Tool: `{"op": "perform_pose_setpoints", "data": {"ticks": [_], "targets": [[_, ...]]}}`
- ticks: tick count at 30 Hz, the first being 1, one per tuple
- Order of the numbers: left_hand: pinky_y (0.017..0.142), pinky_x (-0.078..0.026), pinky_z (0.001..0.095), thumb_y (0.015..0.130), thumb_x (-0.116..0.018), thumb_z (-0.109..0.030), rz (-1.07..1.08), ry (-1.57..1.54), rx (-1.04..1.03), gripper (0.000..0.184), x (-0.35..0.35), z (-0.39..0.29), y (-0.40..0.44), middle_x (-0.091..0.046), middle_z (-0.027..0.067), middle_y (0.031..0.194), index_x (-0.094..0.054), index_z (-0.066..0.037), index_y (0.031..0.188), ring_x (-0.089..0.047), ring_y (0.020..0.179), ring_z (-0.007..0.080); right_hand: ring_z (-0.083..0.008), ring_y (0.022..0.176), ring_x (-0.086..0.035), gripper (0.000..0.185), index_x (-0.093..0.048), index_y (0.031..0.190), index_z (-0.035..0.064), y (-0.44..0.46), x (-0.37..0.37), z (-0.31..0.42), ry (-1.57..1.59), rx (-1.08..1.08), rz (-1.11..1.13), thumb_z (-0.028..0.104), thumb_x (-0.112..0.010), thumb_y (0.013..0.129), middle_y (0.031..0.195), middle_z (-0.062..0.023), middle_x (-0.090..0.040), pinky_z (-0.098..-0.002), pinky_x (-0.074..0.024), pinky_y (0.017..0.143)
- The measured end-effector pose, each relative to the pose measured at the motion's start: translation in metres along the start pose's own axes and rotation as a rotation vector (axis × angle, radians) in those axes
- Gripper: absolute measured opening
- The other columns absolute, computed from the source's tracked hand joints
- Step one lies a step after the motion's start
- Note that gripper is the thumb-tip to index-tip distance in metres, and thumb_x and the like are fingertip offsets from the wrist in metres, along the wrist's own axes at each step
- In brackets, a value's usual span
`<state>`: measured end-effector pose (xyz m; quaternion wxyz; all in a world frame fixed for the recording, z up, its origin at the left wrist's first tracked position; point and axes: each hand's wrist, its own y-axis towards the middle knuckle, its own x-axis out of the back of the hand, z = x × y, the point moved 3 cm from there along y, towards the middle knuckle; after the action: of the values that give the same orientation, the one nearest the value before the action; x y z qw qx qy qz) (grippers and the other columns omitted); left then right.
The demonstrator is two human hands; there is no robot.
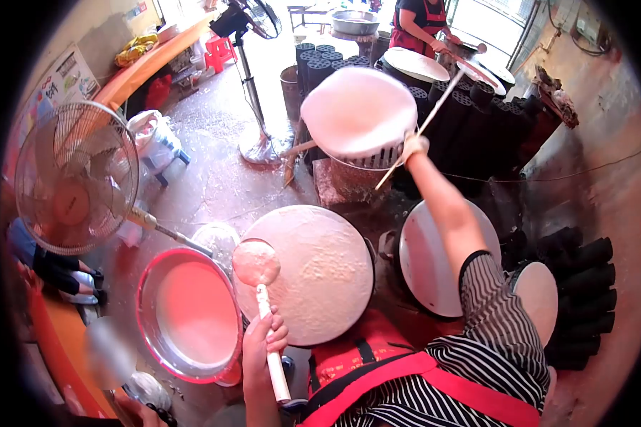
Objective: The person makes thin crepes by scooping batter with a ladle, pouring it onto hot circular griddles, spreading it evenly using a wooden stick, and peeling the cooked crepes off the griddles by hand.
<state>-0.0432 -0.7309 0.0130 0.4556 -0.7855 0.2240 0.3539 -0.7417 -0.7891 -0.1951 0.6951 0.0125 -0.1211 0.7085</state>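
My left hand (pixel 265 340) is wrapped around the pale handle of a ladle (pixel 257 262), whose batter-coated bowl hangs over the left edge of a round griddle (pixel 313 277) spread with a pale sheet. My right arm reaches far forward. There, my right hand (pixel 414 146) is closed at the near right edge of a thin round pancake (pixel 360 112), which lies over a slotted white basket (pixel 381 158). A long thin stick (pixel 438 103) passes right at this hand; whether the fingers touch it is unclear. Pale batter fills part of a red-rimmed basin (pixel 199 313) left of the griddle.
Another round griddle (pixel 449 256) stands under my right arm. Black honeycomb briquettes (pixel 584 285) are stacked at right, more beyond the basket. A standing fan (pixel 75 178) is at left, another fan (pixel 253 21) at the back. A person in a red apron (pixel 420 25) works far off.
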Motion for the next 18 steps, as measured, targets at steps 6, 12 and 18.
{"op": "perform_pose_setpoints", "data": {"ticks": [6, 12, 18], "targets": [[0.039, -0.031, 0.0153, 0.095, -0.042, -0.007, -0.04, 0.039, 0.072, 0.019, -0.011, -0.015, 0.008, -0.04, 0.0041, 0.078, -0.039, 0.0, 0.113, -0.036, 0.054, 0.0062, -0.0187, 0.044, -0.053, 0.014, -0.057, 0.079, 0.0, -0.152, 0.029, 0.002, 0.309, -0.256, -0.248, 0.011, -0.066, 0.077, 0.059, -0.0087, -0.055, -0.0327, -0.0416, 0.037], [0.039, -0.03, 0.015, 0.095, -0.044, -0.008, 0.037, 0.151, 0.112, 0.018, -0.016, 0.001, 0.004, -0.04, 0.0019, 0.075, -0.041, -0.001, 0.111, -0.036, 0.053, 0.0055, -0.008, 0.043, -0.041, 0.009, -0.06, 0.091, 0.0088, -0.199, 0.107, 0.018, 0.595, -0.18, 0.067, 0.015, -0.063, 0.085, 0.059, 0.0033, -0.045, -0.0249, -0.0342, 0.039], [0.039, -0.028, 0.0146, 0.093, -0.045, -0.009, 0.093, 0.436, 0.167, 0.009, -0.047, 0.055, 0.004, -0.038, -0.0002, 0.073, -0.041, -0.005, 0.1, -0.035, 0.052, 0.0042, -0.0054, 0.037, -0.034, 0.03, -0.057, 0.107, 0.0065, -0.324, 0.325, 0.047, 0.222, -0.102, 0.628, 0.032, -0.052, 0.093, 0.058, 0.0039, -0.046, -0.0219, -0.0266, 0.034]]}}
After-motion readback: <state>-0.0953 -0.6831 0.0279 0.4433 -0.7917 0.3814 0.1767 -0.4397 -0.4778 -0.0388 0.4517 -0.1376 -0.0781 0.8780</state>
